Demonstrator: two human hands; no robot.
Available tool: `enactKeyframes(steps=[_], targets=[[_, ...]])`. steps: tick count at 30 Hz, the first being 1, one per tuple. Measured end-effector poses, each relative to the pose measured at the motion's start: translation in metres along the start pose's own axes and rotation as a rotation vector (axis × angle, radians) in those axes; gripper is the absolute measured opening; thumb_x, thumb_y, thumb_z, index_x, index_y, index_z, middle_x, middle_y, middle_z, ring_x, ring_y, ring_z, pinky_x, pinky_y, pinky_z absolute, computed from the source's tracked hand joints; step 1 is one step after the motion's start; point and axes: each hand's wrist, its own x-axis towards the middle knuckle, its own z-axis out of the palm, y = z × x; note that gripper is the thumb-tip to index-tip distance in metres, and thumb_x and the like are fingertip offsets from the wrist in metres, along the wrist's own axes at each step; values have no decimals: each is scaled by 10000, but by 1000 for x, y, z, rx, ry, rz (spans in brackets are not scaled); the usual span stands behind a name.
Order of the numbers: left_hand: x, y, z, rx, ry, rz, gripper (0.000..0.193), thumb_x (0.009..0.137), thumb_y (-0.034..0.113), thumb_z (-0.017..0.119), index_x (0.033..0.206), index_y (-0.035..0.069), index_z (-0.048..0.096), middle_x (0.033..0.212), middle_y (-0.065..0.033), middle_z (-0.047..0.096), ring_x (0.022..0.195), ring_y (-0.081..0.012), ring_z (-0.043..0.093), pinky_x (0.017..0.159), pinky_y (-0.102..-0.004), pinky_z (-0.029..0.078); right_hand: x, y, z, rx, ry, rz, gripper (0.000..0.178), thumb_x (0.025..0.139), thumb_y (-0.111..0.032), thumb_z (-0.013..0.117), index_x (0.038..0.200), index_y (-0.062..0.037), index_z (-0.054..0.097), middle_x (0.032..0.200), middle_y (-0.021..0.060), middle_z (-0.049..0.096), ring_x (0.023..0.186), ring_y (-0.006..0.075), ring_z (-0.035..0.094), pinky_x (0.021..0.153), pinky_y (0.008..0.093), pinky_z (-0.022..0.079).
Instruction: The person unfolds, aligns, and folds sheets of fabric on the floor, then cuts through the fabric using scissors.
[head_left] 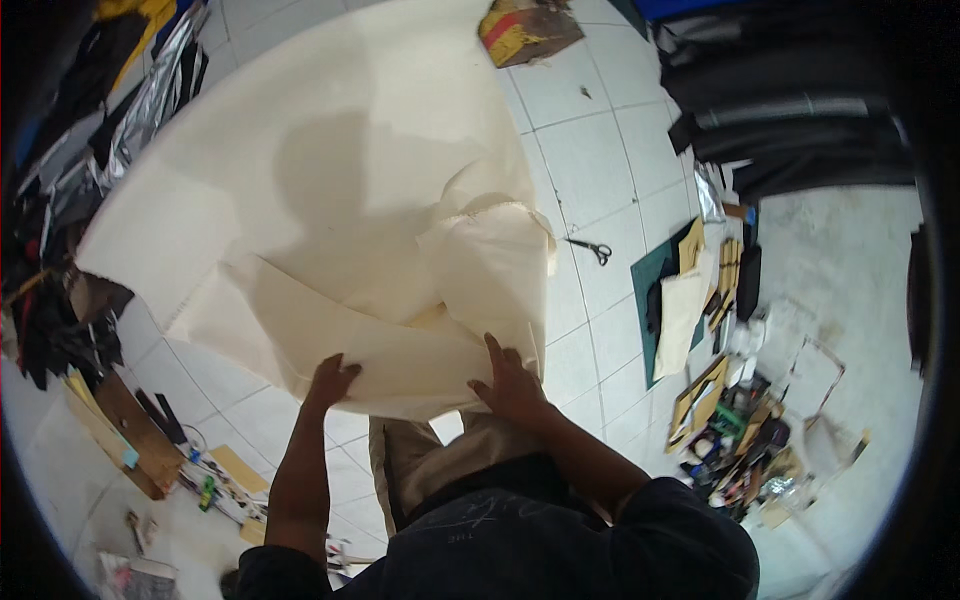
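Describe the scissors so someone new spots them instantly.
Find the big cream cloth spread over the white tiled floor. Just past its right edge, about midway up the picture, dark scissors lie on the tiles, blades pointing toward the cloth. Two looped handles set them apart from the much larger green mat further right, which has pieces lying on it.

Light is fairly bright, with the tiles (580,180) right of the cloth (400,150) pale and cool. A soft-edged, head-shaped shadow (325,165) on the cloth suggests light from above its near side. Foil (150,115) left of the cloth glints. Tile lines right of it bow; farther right, clutter (750,440) looks soft. Black darkens the corners.
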Motion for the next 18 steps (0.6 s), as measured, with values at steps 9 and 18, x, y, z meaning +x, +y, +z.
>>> enactKeyframes(steps=[9,18], targets=[[-235,81,-10,505,247,606,304,736,97,657,1027,33,600,839,-185,621,791,-409,590,745,-471,464,-55,-73,-6,-333,535,-690,818,656,-249,761,1385,-163,399,1371,187,422,1249,381,427,1023,514,342],[-361,-21,69,-494,-221,45,713,885,539,528,1384,67,337,1153,-112,575,974,-241,595,783,-376,500,-203,-13,70,-203,2,-966,291,733,-224,634,1017,-158,629,947,79,619,873,270,630,821,393,460]])
